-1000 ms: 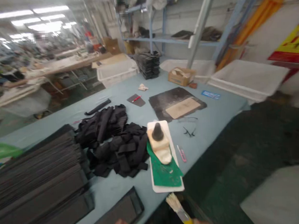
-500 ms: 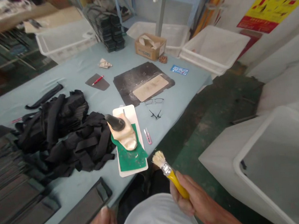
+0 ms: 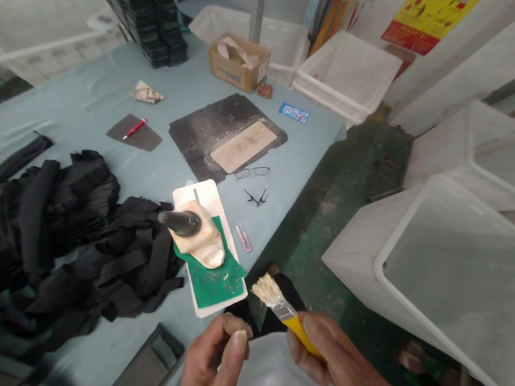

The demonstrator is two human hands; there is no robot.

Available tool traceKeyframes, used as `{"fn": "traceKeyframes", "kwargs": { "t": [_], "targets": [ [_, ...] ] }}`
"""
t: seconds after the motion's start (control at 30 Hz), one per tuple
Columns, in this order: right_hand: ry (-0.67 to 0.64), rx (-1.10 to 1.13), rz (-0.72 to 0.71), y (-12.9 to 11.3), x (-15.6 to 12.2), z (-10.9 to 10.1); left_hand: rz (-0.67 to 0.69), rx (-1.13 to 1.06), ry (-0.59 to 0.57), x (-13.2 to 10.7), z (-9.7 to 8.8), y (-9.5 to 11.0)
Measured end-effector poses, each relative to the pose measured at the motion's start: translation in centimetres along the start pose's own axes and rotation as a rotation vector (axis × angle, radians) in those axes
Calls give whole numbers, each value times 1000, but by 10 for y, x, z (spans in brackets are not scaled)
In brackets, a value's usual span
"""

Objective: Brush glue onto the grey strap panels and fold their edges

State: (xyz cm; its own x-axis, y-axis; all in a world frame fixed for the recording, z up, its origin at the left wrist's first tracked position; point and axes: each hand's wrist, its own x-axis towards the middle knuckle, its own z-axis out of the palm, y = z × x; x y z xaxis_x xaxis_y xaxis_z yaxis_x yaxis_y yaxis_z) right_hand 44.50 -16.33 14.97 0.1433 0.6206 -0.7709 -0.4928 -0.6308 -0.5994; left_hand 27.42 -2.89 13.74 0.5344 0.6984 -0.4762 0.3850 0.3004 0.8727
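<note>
My right hand (image 3: 330,350) grips the yellow handle of a paintbrush (image 3: 303,336); its pale bristles point up and left, past the table edge. My left hand (image 3: 216,356) is raised beside it, thumb and fingertips drawn together, with nothing visible between them. Beyond it, on the table, lies a white board (image 3: 234,243) bearing a green sheet (image 3: 213,284) with pale specks. On the sheet rests a cream lumpy piece (image 3: 208,241) with a black rounded knob (image 3: 183,223). Pink thread snips (image 3: 244,238) lie just right of the board.
Black fabric strips (image 3: 114,252) are heaped at left, above a dark grey folded piece (image 3: 137,369). Farther back are eyeglasses (image 3: 252,172), a dark sheet (image 3: 210,120) with a beige board (image 3: 246,146), a red pen (image 3: 135,129) and a cardboard box (image 3: 237,67). White bins (image 3: 373,250) stand right.
My left hand has risen from beside the grey folded piece to near the brush, its fingertips drawn together. My right hand still holds the brush. The view has shifted right.
</note>
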Motion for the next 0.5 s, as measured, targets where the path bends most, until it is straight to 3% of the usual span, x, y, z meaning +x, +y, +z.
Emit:
{"fn": "traceKeyframes", "kwargs": {
  "t": [0.1, 0.2, 0.4, 0.5],
  "targets": [
    [-6, 46, -10, 0, 5, -13, 10, -41, 16, 13, 25, 8],
    [-34, 68, -22, 0, 8, -39, 121, 44, 101, 27, 56, 21],
    [-68, 69, -19, -22, 13, -127, 615, 459, 347, 53, 142, 68],
    [-165, 17, -55, -46, 14, -176, 677, 601, 425, 66, 191, 93]
  ]
}}
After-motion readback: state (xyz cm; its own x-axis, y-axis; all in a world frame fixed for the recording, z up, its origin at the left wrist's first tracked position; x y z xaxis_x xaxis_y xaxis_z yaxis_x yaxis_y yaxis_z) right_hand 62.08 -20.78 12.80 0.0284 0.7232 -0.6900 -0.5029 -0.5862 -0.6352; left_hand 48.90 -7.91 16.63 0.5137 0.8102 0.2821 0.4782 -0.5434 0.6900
